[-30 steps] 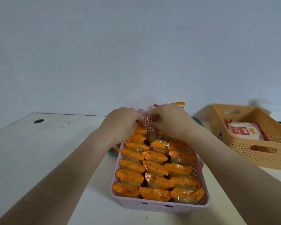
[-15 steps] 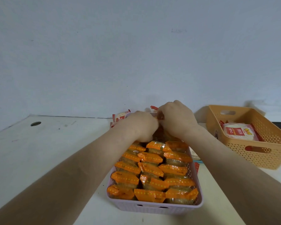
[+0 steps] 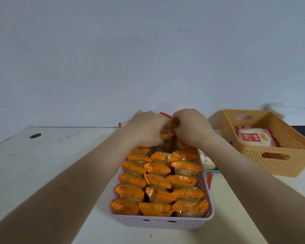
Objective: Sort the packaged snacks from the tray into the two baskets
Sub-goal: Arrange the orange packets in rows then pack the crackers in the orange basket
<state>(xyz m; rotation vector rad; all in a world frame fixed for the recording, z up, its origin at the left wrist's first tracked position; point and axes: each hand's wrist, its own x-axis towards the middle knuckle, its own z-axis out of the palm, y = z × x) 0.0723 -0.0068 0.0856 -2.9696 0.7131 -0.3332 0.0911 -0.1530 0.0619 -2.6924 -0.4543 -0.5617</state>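
While both our hands close on one pack at the far end of the pink basket, we place all else from that grip; behind and above it stands the grey wall (image 3: pixel 148 50); under it, spreading wide to either side, lies the white table (image 3: pixel 42 164); to the right of the grip, well apart, sits the orange basket (image 3: pixel 278 166), with a red-and-white pack (image 3: pixel 253 138) lying flat inside; from the grip toward us runs the pink basket (image 3: pixel 158 223), filled with three rows of orange packs (image 3: pixel 157 182) that overlap one another; the tray (image 3: pixel 213 171) shows only as a teal edge, right of the grip and nearer to us, just beside the pink basket, and a white pack (image 3: pixel 207 160) lies on it; our left hand (image 3: pixel 146 128) comes in from the left and our right hand (image 3: pixel 192 126) from the right, knuckles up, fingers curled down, the two touching above the upright pack (image 3: pixel 167 137); that pack, orange like the rows, stands between them, clamped by both, the left hand's fingers round its left side and the right hand pinching its top; whether it rests on the packs below we cannot tell; a red pack (image 3: pixel 209 178) pokes out to the right of the pink basket; a round hole (image 3: pixel 35 135) marks the table far left of the grip.
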